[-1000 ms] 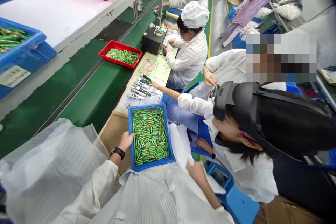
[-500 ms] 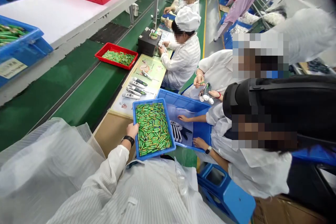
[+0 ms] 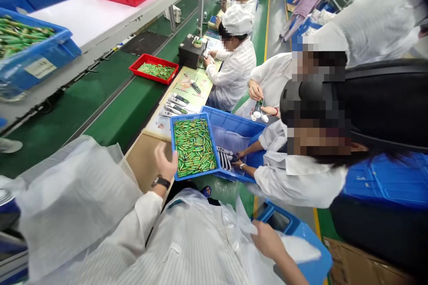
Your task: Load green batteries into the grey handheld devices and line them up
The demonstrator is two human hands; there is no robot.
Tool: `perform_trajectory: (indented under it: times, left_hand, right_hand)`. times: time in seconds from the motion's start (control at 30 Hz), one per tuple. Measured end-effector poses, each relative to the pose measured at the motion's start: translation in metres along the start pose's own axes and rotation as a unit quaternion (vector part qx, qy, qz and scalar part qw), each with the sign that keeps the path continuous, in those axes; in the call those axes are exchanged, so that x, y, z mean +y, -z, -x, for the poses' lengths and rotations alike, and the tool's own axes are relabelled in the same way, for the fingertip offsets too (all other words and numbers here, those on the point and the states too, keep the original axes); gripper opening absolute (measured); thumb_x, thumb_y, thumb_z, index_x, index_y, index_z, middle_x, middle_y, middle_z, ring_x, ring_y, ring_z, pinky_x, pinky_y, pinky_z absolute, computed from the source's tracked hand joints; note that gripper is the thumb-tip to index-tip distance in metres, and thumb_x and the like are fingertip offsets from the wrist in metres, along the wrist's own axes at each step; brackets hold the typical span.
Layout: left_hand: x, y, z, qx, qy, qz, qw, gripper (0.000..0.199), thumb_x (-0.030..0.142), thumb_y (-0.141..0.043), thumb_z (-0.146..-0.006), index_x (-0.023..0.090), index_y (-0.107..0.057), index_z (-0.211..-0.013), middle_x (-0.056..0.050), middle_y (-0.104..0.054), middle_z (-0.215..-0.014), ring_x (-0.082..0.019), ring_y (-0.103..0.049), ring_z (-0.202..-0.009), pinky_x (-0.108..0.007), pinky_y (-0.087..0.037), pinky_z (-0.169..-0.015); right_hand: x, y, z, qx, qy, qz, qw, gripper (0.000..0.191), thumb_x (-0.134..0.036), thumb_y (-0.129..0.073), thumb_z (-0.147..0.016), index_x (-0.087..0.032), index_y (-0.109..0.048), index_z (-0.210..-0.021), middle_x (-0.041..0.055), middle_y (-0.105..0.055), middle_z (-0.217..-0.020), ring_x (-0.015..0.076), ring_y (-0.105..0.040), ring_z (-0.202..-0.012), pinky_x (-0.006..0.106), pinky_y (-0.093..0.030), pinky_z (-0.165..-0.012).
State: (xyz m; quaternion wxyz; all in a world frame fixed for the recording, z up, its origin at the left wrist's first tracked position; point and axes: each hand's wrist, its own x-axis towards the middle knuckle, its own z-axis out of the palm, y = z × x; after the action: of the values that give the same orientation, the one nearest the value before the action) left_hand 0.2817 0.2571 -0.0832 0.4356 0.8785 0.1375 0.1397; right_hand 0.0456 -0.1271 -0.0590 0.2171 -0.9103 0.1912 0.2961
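Note:
A blue tray [image 3: 172,142] full of green batteries rests at the table corner, partly over a larger blue bin. My left hand [image 3: 165,162], with a dark watch on its wrist, is at the tray's left edge, its fingers apart and the thumb side close to the rim. Low on the right, my right hand [image 3: 267,238] is closed on thin translucent plastic [image 3: 245,218] beside my white striped coat. Several white and dark handheld devices [image 3: 177,106] lie on the printed mat left of the tray.
The large blue bin [image 3: 230,118] holds more devices, with a co-worker's hands [image 3: 239,160] inside. Beyond the mat is a red tray [image 3: 154,67] of batteries. A blue stool [image 3: 310,240] stands at lower right. Translucent sheeting [image 3: 76,200] hangs on the left.
My left hand has opened from the tray's rim. My right hand has come into view holding plastic. The co-worker's hands have moved together over the devices in the bin.

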Motion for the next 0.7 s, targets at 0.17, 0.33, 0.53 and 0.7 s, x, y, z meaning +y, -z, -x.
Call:
perform_trajectory:
  times: [0.17, 0.33, 0.53, 0.7]
  left_hand:
    - [0.032, 0.004, 0.088, -0.518, -0.162, 0.089, 0.835, 0.086, 0.06, -0.08, -0.065, 0.024, -0.055, -0.138, -0.015, -0.054, -0.143, -0.034, -0.047, -0.135, -0.047, -0.034, -0.116]
    - [-0.003, 0.043, 0.053, -0.629, 0.037, 0.196, 0.751, 0.076, 0.066, -0.081, -0.056, 0.021, -0.068, -0.116, -0.008, -0.07, -0.118, -0.028, -0.063, -0.108, -0.039, -0.048, -0.098]
    - [-0.035, 0.216, 0.0, -0.389, 0.113, 0.223, 0.887, 0.075, 0.066, -0.078, -0.057, 0.021, -0.068, -0.115, -0.014, -0.066, -0.128, -0.037, -0.057, -0.118, -0.046, -0.047, -0.1]
    - [-0.05, 0.31, -0.013, -0.232, 0.106, 0.039, 0.966, 0.069, 0.052, -0.075, -0.07, 0.021, -0.059, -0.129, -0.011, -0.067, -0.126, -0.031, -0.059, -0.115, -0.039, -0.049, -0.097]
  right_hand:
    - [-0.103, 0.034, -0.01, -0.135, 0.244, -0.184, 0.942, 0.031, -0.047, -0.06, -0.077, -0.028, -0.071, -0.098, 0.0088, -0.074, -0.094, 0.0318, -0.069, -0.095, 0.043, -0.052, -0.089]
    - [-0.201, 0.024, -0.01, -0.213, 0.26, -0.37, 0.866, 0.052, -0.059, -0.063, -0.081, -0.025, -0.066, -0.12, 0.0087, -0.068, -0.121, 0.0295, -0.061, -0.118, 0.043, -0.047, -0.104]
    - [-0.349, -0.027, -0.009, -0.347, 0.279, -0.52, 0.729, 0.071, -0.064, -0.067, -0.081, -0.022, -0.054, -0.137, 0.0095, -0.065, -0.129, 0.0282, -0.062, -0.117, 0.043, -0.05, -0.103]
    - [-0.485, -0.106, -0.01, -0.332, 0.374, -0.462, 0.733, 0.08, -0.072, -0.058, -0.082, -0.021, -0.046, -0.143, 0.0097, -0.056, -0.142, 0.0254, -0.05, -0.133, 0.041, -0.041, -0.114]
